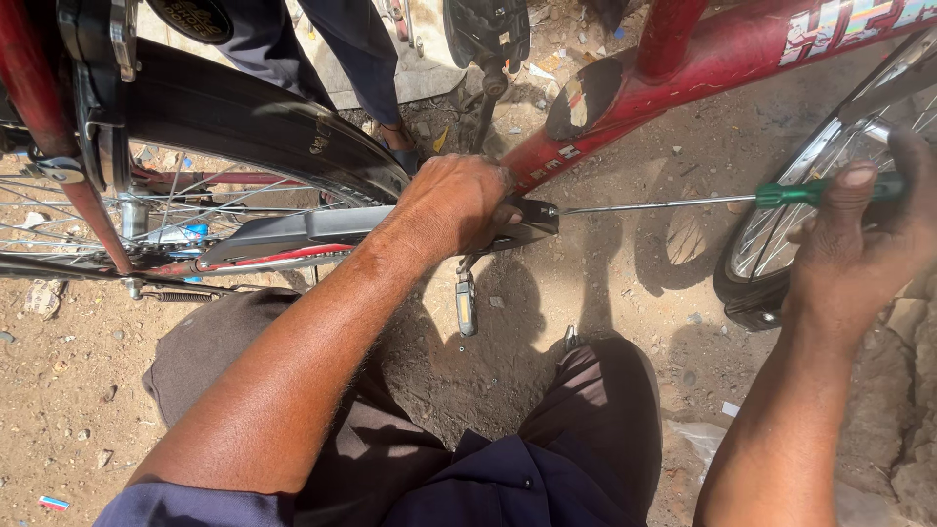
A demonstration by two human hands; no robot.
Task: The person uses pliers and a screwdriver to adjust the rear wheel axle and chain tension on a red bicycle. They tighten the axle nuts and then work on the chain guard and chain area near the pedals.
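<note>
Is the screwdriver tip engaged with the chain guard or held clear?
Engaged: the screwdriver shaft runs level from the right hand to the chain guard's black front end.

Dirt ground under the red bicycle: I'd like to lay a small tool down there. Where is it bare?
Bare dirt lies between the lower pedal and the front wheel, under the screwdriver. Another patch lies at lower left, below the rear wheel. It is crowded where the left hand grips the chain guard.

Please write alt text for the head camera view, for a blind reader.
A person's right hand holds a green-handled screwdriver, its tip at the black chain guard of a red bicycle. The left hand grips the guard, above sandy ground.
</note>
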